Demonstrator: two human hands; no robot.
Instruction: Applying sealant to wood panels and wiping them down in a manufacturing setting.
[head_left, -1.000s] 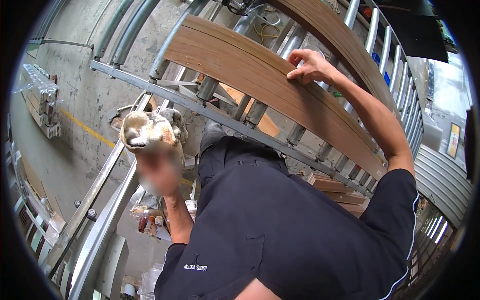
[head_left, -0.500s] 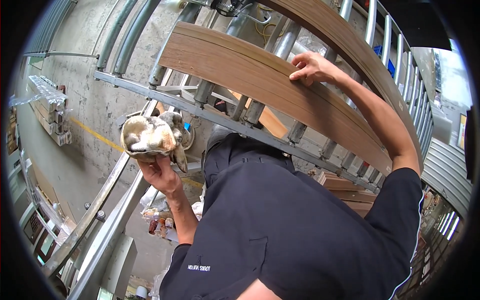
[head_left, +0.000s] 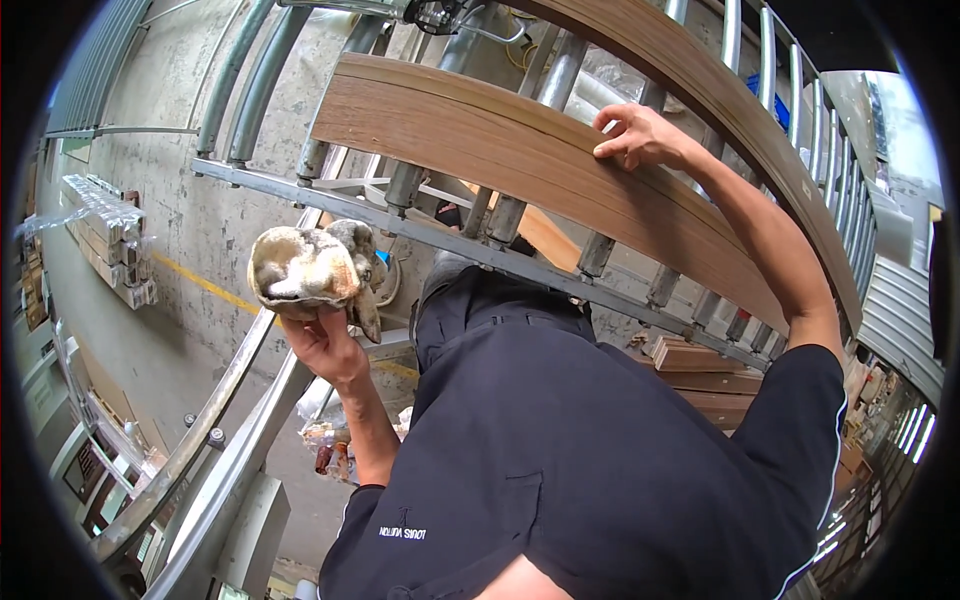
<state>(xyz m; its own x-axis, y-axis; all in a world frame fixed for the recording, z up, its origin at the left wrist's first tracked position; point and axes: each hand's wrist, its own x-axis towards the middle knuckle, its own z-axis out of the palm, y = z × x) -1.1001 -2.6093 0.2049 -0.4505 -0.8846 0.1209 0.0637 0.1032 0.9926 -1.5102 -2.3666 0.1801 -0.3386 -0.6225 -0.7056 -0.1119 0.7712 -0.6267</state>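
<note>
My left hand (head_left: 328, 347), fingers closed, holds up a bunched rag (head_left: 305, 268), cream and grey, fleecy and stained, with a darker flap hanging at its right. My right hand (head_left: 645, 137) is at the far edge of a long brown wooden board (head_left: 480, 140), its fingers curled and the thumb and fingertips pressed on that edge. Lying across metal rollers, the board slants from upper left to lower right. Beyond it a second brown board (head_left: 690, 80) runs alongside, passing behind my right forearm.
The roller conveyor's metal side rail (head_left: 450, 240) passes between my body and the board. Several stacked boards (head_left: 705, 380) lie below the conveyor at right. Metal rails (head_left: 225, 430) stand at lower left, near a wrapped stack (head_left: 110, 235) on the floor. A machine part (head_left: 435, 15) sits at the top.
The view has shifted slightly. Both hands keep nearly the same places, the left on the rag and the right at the board's edge.
</note>
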